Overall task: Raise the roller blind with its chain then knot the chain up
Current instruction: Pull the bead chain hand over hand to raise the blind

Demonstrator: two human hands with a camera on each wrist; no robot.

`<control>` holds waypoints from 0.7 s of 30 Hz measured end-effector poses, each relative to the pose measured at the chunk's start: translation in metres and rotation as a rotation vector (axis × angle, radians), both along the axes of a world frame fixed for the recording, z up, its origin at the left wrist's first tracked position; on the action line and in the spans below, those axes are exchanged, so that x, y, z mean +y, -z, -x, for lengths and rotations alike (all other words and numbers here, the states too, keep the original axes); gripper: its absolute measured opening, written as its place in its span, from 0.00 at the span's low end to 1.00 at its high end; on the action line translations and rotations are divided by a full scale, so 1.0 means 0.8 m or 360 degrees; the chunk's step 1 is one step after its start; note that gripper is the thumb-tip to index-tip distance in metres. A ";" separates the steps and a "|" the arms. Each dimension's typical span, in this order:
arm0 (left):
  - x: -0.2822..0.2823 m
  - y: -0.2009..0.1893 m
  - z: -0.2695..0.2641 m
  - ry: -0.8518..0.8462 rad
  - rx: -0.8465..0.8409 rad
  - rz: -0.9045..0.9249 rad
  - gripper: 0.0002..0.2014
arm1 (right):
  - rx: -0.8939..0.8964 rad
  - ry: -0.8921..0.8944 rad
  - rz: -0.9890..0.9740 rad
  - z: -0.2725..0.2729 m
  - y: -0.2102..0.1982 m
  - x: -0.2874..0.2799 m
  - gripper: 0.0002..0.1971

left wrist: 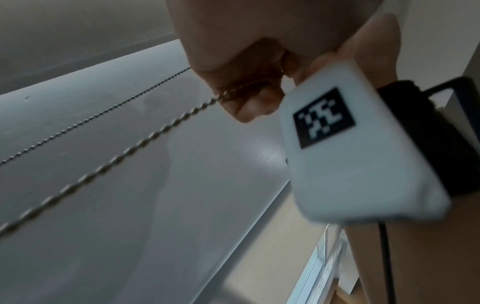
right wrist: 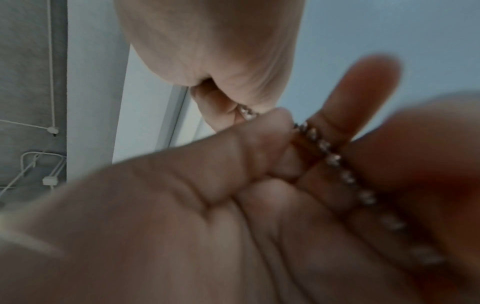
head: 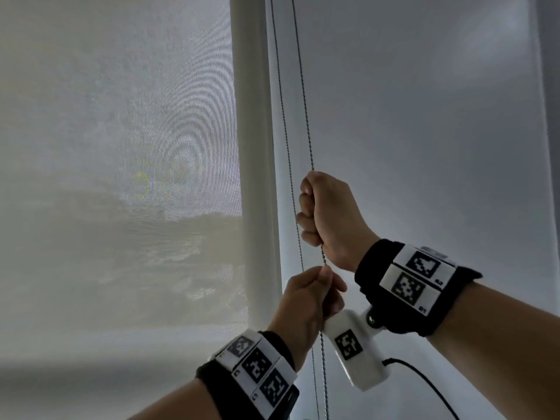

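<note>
Two strands of the metal bead chain (head: 305, 110) hang in front of the grey roller blind (head: 424, 116). My right hand (head: 324, 213) grips the right strand in a fist. Just below it, my left hand (head: 312, 298) holds the same strand, thumb on top. The thinner left strand (head: 286, 153) hangs free beside both hands. In the left wrist view, my left hand's fingers (left wrist: 246, 98) curl round the chain (left wrist: 130, 152), which runs on downward. In the right wrist view, the chain (right wrist: 332, 158) leaves my right fist (right wrist: 221, 61) and crosses my blurred left hand (right wrist: 233, 205).
A pale upright frame post (head: 251, 147) stands left of the chains, with a see-through mesh blind (head: 121, 147) beyond it. The white camera box (head: 354, 353) on my right wrist nearly touches my left hand. The grey blind's bottom edge (left wrist: 259, 205) shows above a window strip (left wrist: 319, 267).
</note>
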State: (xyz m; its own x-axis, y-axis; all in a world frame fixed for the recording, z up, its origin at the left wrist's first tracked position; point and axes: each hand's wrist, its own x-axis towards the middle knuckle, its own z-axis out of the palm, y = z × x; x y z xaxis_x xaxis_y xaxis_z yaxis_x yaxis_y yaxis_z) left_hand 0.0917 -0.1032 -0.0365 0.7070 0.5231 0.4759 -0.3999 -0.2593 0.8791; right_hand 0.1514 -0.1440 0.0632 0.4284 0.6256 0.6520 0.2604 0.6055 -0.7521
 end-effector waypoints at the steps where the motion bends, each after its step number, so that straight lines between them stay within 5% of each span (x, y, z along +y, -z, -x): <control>1: 0.001 -0.005 -0.001 0.0014 -0.0016 0.0046 0.16 | 0.0010 -0.0002 0.0000 0.000 0.003 -0.001 0.14; 6: 0.002 -0.056 0.001 -0.0083 -0.0300 0.0074 0.10 | 0.0003 0.0028 -0.0108 0.000 0.024 -0.004 0.16; 9: 0.000 -0.093 0.007 -0.0177 -0.0316 -0.0100 0.12 | -0.0028 0.0054 -0.0040 -0.004 0.038 -0.006 0.19; 14: -0.005 -0.151 -0.001 -0.0070 -0.0478 0.0017 0.15 | 0.0017 -0.0063 0.0039 0.006 0.062 -0.007 0.19; 21: -0.005 -0.142 -0.011 -0.0233 -0.0460 0.0021 0.14 | 0.0091 -0.0158 0.0020 0.011 0.094 -0.002 0.18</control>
State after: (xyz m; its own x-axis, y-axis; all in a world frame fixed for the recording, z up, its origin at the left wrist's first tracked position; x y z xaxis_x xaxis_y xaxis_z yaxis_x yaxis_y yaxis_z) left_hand 0.1002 -0.1074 0.0775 0.4600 0.6170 0.6385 -0.5929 -0.3218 0.7382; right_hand 0.1428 -0.1458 -0.0120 0.4002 0.6747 0.6201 0.1564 0.6164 -0.7717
